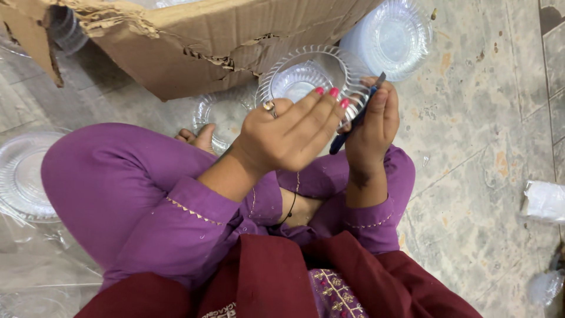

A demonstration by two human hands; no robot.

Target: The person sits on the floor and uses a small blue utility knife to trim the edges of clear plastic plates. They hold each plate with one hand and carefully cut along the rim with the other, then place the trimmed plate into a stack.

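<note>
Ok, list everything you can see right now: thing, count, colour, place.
clear ribbed bowl: one, transparent, held up in left hand
blue-handled tool: one, blue with dark tip, in right hand
bowl stack: one stack, clear, floor beyond the hands
cardboard box: one, brown, torn, top left
plate stack: one, clear, left floor
plastic wrap: one, whitish, right edge
left hand: ring, pink nails
right hand: gripping tool

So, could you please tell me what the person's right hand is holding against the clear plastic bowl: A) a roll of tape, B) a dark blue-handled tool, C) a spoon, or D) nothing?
B: the right hand grips a slim dark blue-handled tool at the rim of the clear ribbed bowl, which the left hand steadies.
</note>
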